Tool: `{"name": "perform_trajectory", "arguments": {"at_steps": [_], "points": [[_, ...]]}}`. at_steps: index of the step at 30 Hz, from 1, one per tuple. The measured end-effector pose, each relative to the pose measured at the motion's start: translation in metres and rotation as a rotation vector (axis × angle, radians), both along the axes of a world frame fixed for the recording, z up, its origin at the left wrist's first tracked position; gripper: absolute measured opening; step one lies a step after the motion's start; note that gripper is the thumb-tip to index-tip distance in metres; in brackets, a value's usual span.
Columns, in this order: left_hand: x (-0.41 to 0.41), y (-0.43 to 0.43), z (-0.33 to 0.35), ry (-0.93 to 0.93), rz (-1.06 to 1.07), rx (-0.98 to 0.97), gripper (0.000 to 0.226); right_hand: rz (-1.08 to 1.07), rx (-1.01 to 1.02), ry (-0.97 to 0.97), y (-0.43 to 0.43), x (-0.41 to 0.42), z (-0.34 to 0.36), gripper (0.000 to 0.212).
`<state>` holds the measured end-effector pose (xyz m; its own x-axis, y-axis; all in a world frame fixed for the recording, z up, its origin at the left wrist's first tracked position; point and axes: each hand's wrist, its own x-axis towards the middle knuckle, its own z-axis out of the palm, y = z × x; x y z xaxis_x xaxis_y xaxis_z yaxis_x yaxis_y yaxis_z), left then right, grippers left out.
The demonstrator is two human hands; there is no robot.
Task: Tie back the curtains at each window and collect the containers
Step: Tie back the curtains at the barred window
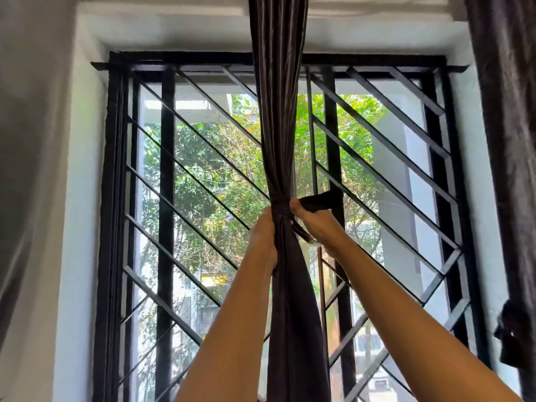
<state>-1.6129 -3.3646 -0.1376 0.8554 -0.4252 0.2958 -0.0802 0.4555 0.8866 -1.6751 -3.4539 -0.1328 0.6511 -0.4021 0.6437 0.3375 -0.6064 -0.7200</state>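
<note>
A dark brown curtain (278, 111) hangs down the middle of the window, gathered into a narrow bunch. A dark tie band (280, 209) is wrapped round it at mid-height. My left hand (262, 239) grips the bunched curtain just below the band from the left. My right hand (311, 224) holds the loose end of the tie strip (322, 201), which sticks out to the right. No containers are in view.
A black window grille (166, 169) with diagonal bars fills the white recess (84, 169). Another dark curtain (510, 140) hangs at the right edge, with a knotted tie (513, 335) low down. A pale grey curtain (26, 140) hangs at the left.
</note>
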Motion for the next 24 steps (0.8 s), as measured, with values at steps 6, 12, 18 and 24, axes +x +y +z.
{"name": "perform_trajectory", "arguments": {"at_steps": [6, 12, 18, 24], "points": [[-0.003, 0.012, 0.003, -0.03, -0.12, 0.072, 0.04, -0.043, -0.101, 0.023, 0.002, -0.002, 0.001, 0.054], [-0.009, 0.019, 0.005, -0.067, -0.143, 0.06, 0.038, -0.084, -0.173, 0.06, 0.005, -0.006, 0.006, 0.056], [-0.005, 0.016, 0.002, -0.097, -0.069, 0.017, 0.035, -0.152, -0.229, 0.068, 0.009, -0.008, 0.008, 0.056], [0.005, 0.007, -0.02, -0.323, 0.369, 0.112, 0.105, -0.304, -0.386, -0.086, 0.007, -0.013, 0.023, 0.035]]}}
